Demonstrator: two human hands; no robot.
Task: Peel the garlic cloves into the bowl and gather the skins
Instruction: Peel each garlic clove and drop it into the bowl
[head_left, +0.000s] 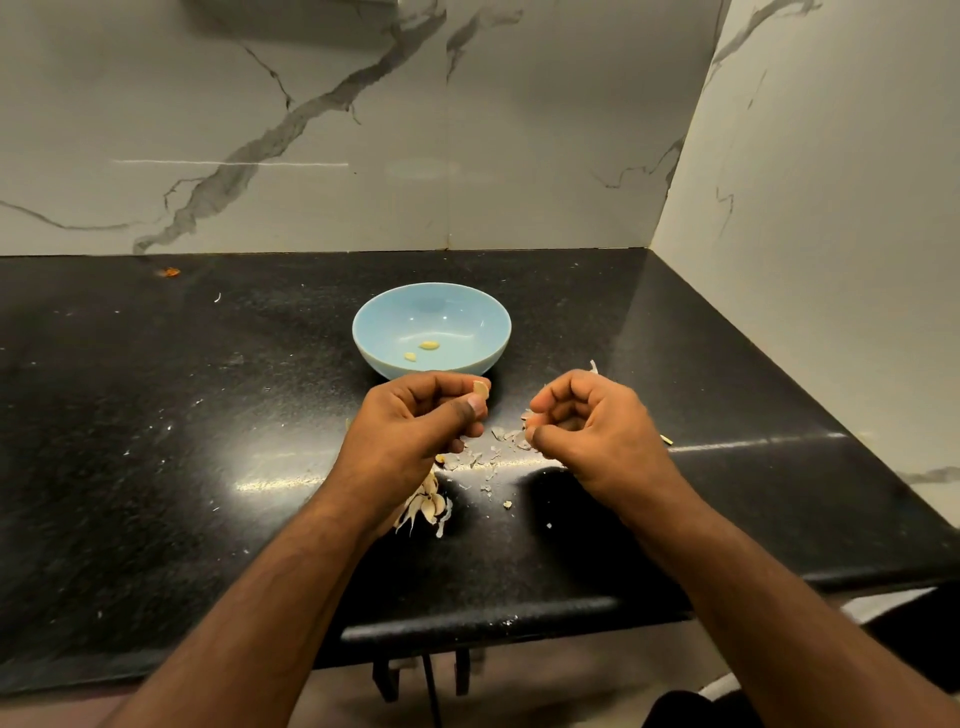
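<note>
Head view: left hand (415, 415) pinches a pale garlic clove (481, 388) just short of the light-blue ceramic bowl (374, 332), right hand (587, 415) curled on papery skin scraps (522, 439); risk: clove drops onto the black speckled counter (156, 415), light skins scatter.

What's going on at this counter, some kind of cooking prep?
A person is peeling garlic by hand. The left hand pinches a clove just in front of the blue bowl, which already holds two peeled cloves. The right hand is curled over loose skins scattered on the black counter. More unpeeled garlic lies below the left wrist.
</note>
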